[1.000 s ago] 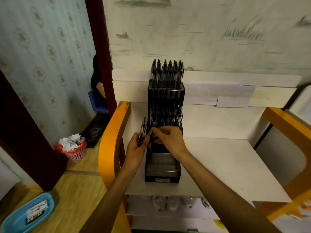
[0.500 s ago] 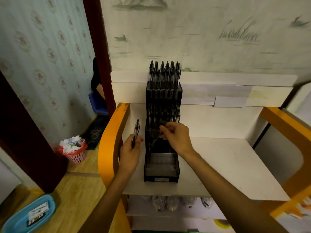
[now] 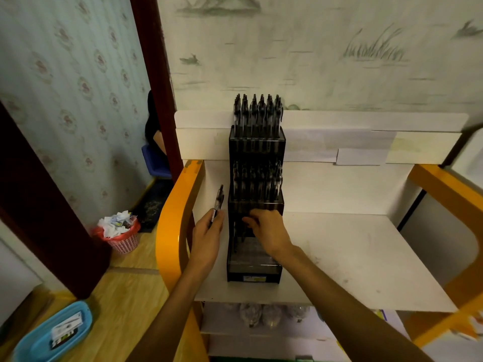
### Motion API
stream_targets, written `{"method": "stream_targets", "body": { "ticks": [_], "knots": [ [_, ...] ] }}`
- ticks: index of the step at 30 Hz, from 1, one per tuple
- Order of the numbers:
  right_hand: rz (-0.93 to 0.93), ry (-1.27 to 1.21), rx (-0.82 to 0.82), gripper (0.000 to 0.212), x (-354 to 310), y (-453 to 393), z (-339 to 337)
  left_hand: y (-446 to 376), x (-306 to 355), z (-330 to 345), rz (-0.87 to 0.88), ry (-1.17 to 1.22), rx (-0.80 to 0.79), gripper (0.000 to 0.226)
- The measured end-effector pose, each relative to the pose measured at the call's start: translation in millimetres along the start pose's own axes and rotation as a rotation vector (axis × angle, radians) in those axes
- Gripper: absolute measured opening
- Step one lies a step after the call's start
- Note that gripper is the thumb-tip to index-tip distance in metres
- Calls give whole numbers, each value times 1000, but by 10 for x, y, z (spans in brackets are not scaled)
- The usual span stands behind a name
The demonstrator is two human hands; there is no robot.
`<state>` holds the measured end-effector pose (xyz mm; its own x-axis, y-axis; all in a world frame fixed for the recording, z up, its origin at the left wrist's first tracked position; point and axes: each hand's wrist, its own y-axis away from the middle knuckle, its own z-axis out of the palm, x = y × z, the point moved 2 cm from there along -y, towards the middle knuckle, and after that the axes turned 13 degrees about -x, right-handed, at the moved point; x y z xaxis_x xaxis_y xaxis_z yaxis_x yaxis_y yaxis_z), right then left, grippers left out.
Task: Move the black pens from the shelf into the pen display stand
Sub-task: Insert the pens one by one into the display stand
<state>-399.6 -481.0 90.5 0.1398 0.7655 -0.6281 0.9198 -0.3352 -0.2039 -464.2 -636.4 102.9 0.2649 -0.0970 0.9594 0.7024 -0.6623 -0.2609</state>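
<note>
A black tiered pen display stand [image 3: 254, 267] stands on the white shelf [image 3: 352, 257]. Its top and middle tiers hold several black pens [image 3: 257, 113]. My left hand [image 3: 207, 236] is just left of the stand and grips one black pen [image 3: 218, 202] upright. My right hand [image 3: 266, 231] is over the stand's lowest tier, fingers curled down into it around a pen whose lower part shows at the tier's left; the hand hides most of it.
Orange curved side frames flank the shelf [image 3: 170, 226]. Below it a lower shelf holds clear bags [image 3: 261, 313]. On the wooden floor at the left are a pink waste basket [image 3: 121, 235] and a blue tray [image 3: 52, 333]. A person sits behind the doorway [image 3: 154, 126].
My right hand took a pen from my left hand and has lowered to the stand's lowest tier. My left hand has drawn aside to the left with one pen.
</note>
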Motion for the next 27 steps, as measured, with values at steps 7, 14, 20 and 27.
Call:
{"method": "stream_targets", "body": {
  "ticks": [7, 14, 20, 27],
  "knots": [
    [76, 55, -69, 25, 53, -20, 108, 35, -60, 45, -27, 27, -40, 34],
    [201, 171, -159, 28, 106, 5, 197, 61, -58, 92, -54, 26, -69, 24],
    [78, -117, -65, 21, 11, -7, -46, 11, -111, 106, -61, -20, -109, 37],
    [6, -641, -78, 16, -256, -43, -245, -72, -201, 208, -163, -17, -207, 23]
  ]
}}
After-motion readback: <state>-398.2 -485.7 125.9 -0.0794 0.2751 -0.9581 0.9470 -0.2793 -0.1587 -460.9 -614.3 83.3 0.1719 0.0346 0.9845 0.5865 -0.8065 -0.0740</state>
